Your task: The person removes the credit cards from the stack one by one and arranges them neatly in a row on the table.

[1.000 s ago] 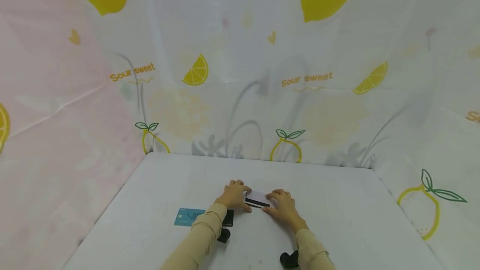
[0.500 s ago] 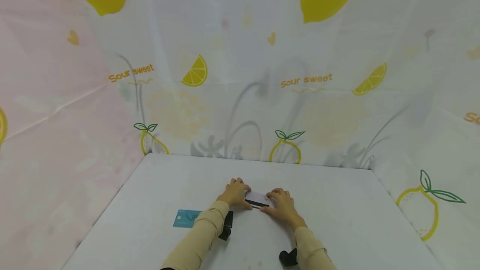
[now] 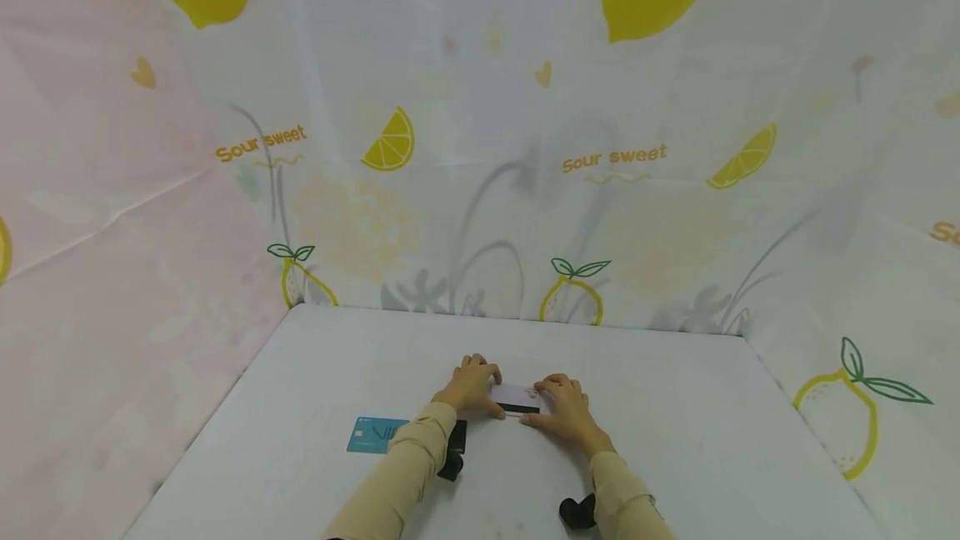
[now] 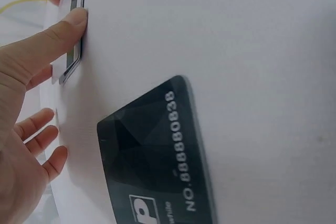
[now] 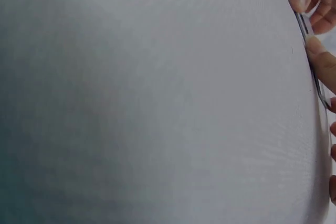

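White card has turned slightly, its black stripe now nearly level, so it seems better squared up. Left hand and right hand pinch its left and right ends, beyond and right of the black card and blue card.

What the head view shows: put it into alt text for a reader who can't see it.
A left hand and a right hand hold a white, black-striped card by opposite ends at a white table. A blue card and a black card lie partly hidden by the left sleeve, and a lemon-print backdrop rises behind.
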`<action>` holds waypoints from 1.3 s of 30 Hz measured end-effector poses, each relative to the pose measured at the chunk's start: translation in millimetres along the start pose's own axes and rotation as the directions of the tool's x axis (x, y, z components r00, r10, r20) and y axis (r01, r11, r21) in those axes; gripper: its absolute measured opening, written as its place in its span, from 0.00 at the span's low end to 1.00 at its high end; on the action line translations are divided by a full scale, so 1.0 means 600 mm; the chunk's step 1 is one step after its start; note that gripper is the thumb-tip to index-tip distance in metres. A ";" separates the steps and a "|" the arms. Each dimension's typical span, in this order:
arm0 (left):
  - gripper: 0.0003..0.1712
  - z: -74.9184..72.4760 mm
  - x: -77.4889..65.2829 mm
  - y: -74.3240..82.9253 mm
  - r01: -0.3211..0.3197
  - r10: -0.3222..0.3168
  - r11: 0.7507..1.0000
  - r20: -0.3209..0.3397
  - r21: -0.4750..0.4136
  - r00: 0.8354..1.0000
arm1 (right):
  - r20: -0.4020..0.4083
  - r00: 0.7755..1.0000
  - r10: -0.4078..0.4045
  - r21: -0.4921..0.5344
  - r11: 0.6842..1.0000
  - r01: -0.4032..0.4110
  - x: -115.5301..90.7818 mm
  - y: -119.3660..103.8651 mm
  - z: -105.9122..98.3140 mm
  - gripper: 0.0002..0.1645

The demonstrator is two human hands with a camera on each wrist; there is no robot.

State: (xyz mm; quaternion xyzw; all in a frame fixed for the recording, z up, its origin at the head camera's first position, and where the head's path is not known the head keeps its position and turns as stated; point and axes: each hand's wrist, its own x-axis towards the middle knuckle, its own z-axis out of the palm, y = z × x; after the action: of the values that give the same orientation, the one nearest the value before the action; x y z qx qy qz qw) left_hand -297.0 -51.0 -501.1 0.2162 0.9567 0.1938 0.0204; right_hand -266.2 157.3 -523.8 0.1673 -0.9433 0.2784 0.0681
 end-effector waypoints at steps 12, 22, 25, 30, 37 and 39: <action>0.29 0.008 -0.009 -0.007 -0.141 0.141 0.990 -0.120 0.007 0.983 | -0.025 1.000 0.010 0.020 1.000 -0.010 -0.005 -0.003 0.000 0.39; 0.29 0.006 -0.013 -0.002 -0.172 0.172 0.985 -0.145 0.009 0.974 | 0.017 1.000 0.016 0.060 0.998 -0.017 -0.004 -0.003 -0.007 0.37; 0.29 0.000 -0.017 0.002 -0.182 0.184 0.983 -0.152 0.027 0.971 | 0.030 1.000 -0.003 0.070 0.998 0.001 -0.005 -0.006 -0.013 0.36; 0.29 -0.006 -0.023 0.006 -0.207 0.217 0.975 -0.169 0.076 0.961 | 0.015 0.998 -0.057 0.052 0.997 0.056 -0.005 -0.009 -0.021 0.34; 0.29 -0.007 -0.042 0.006 -0.208 0.214 0.977 -0.171 0.052 0.962 | 0.046 0.996 -0.076 0.079 0.994 0.072 -0.007 -0.015 -0.025 0.34; 0.29 -0.009 -0.045 0.004 -0.226 0.233 0.973 -0.178 0.055 0.956 | 0.045 0.996 -0.078 0.090 0.993 0.074 -0.008 -0.016 -0.026 0.34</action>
State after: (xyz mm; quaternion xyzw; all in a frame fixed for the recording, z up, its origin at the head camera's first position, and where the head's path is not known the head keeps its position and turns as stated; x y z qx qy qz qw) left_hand -272.0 -62.4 -496.2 0.3073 0.9261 0.1978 -0.0938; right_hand -257.6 159.7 -507.1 0.2125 -0.9245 0.3127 0.0485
